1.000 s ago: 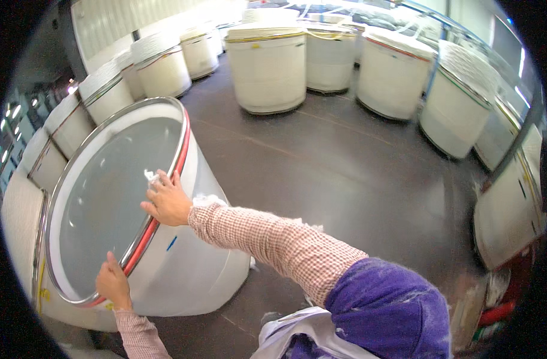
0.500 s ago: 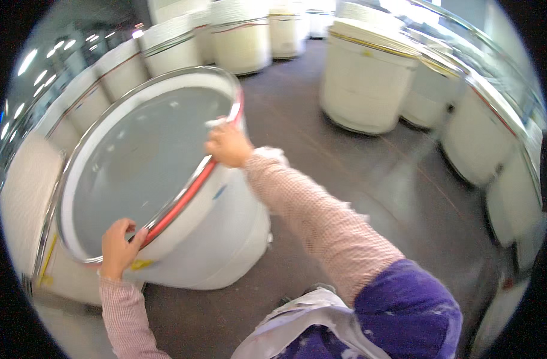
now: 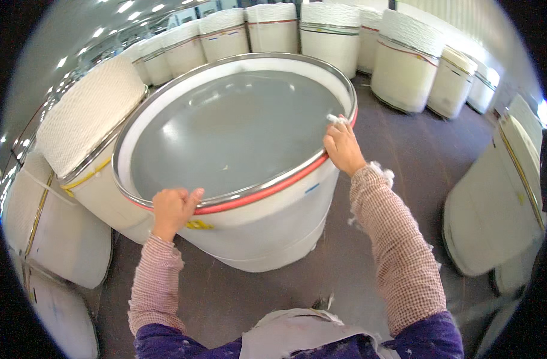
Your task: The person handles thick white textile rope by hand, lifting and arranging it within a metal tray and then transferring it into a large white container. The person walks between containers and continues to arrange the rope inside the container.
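The big white tub point(image 3: 267, 233) is right in front of the person, between and past the two hands. Its near edge is under the left hand point(image 3: 170, 210), and its right edge is under the right hand point(image 3: 344, 148). Both hands are partly curled and hold the edge; the left thumb sticks out to the side.

The dark floor point(image 3: 393, 137) shows all around. A row of white bins point(image 3: 330, 52), heaped with white coils, curves behind the tub. A full bin point(image 3: 109, 200) stands close by on the left, in the way on that side; I can't tell if they touch. Another bin point(image 3: 482, 197) is well apart on the right.

The tub is round, and its inside has a smooth grey bottom point(image 3: 237, 131). It has a shiny silver rim point(image 3: 261, 192) with a red band point(image 3: 255, 203) below. A yellow patch point(image 3: 199, 225) and a small blue mark point(image 3: 312, 188) are on its side. White fluff point(image 3: 337, 119) pokes out by the right fingers.
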{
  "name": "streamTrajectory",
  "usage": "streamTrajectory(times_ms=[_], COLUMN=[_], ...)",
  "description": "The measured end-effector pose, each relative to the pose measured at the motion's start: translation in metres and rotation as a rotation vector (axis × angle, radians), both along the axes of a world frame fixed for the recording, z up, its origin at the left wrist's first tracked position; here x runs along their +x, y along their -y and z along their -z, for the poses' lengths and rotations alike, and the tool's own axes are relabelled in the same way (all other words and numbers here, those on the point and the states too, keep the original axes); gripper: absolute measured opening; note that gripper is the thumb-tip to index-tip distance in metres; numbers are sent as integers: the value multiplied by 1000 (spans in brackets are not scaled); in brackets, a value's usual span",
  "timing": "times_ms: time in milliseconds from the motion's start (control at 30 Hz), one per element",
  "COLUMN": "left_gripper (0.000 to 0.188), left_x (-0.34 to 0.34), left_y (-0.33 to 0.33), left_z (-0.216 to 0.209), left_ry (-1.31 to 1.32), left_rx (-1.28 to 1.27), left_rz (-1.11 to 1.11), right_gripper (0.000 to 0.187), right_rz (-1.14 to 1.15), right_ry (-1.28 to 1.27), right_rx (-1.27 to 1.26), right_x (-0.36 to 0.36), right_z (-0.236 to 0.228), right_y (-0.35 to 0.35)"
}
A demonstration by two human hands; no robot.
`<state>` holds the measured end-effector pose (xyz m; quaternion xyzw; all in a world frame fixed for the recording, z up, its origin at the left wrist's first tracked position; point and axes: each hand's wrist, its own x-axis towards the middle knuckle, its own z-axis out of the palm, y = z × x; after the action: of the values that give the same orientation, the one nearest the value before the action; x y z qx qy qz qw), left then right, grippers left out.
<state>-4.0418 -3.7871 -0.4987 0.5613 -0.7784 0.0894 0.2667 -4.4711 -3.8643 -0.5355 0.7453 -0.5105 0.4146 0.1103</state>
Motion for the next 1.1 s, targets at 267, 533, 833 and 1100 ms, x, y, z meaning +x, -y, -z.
streamTrajectory(times_ms=[267, 533, 833, 1100], left_gripper=[59, 58, 45, 44], left_x=[-108, -211, -312, -398], left_y=[100, 216, 340, 431], left_z=[-6, -5, -4, -26], left_ry=[-13, 20, 24, 41], left_rx=[-71, -103, -215, -158], left_rz=[-74, -17, -14, -396], right_gripper=[25, 24, 38, 37], right_rz=[-108, -313, -528, -696], right_ry=[107, 278, 567, 631], right_rx=[43, -25, -10, 59], right_x=[-83, -160, -218, -232], right_z=[-12, 7, 27, 20], right_y=[165, 347, 551, 692])
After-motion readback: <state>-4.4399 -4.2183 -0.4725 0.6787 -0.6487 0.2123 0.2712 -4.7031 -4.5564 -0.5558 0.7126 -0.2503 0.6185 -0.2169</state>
